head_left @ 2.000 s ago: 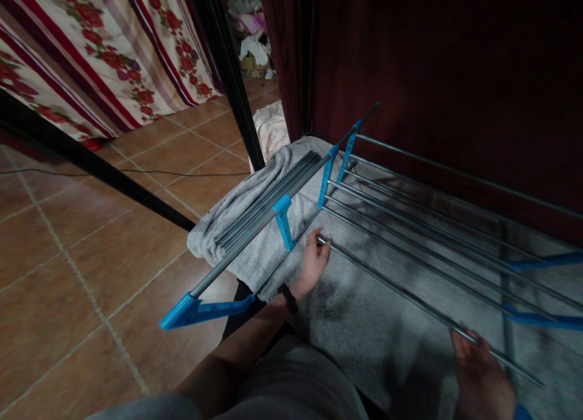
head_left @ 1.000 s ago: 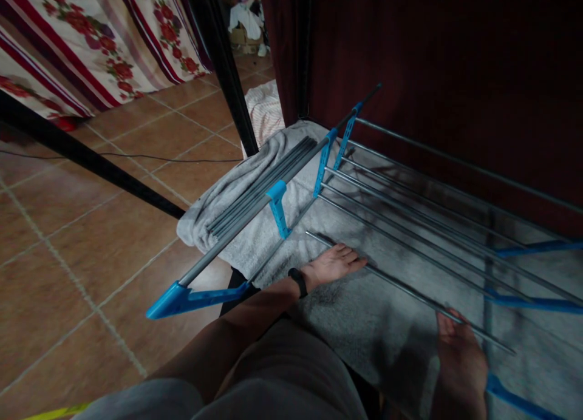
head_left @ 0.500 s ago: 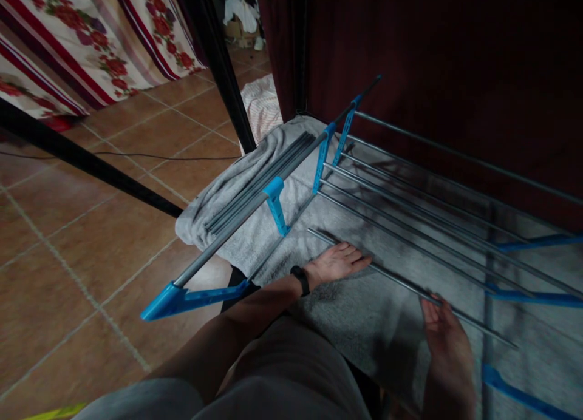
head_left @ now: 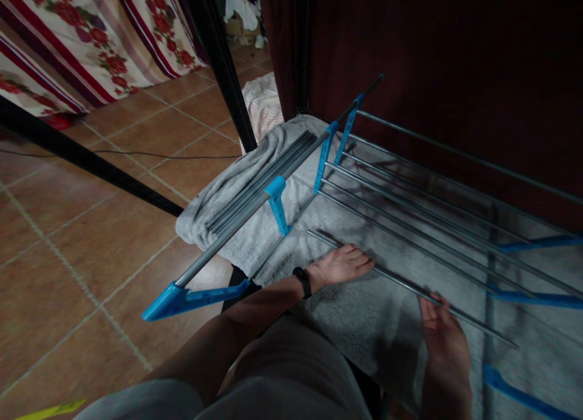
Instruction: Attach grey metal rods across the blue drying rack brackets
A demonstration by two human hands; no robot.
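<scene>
A grey towel (head_left: 364, 311) lies spread under the metal rods of a drying rack (head_left: 410, 220) with blue plastic joints. My left hand (head_left: 342, 265), with a black band on the wrist, lies flat on the towel beside the nearest rod (head_left: 401, 280), fingers stretched out. My right hand (head_left: 444, 341) rests flat on the towel too, fingers apart, fingertips at that same rod. Neither hand grips anything.
The rack's folded left wing (head_left: 259, 192) sticks out over the tiled floor (head_left: 91, 238), ending in a blue corner piece (head_left: 166, 301). A black pole (head_left: 223, 62) and a dark red curtain (head_left: 432, 62) stand behind. A floral cloth (head_left: 91, 37) hangs at the upper left.
My left hand has let go of the rod's end and now lies flat on the towel. My right hand has slid up along the towel towards the rod.
</scene>
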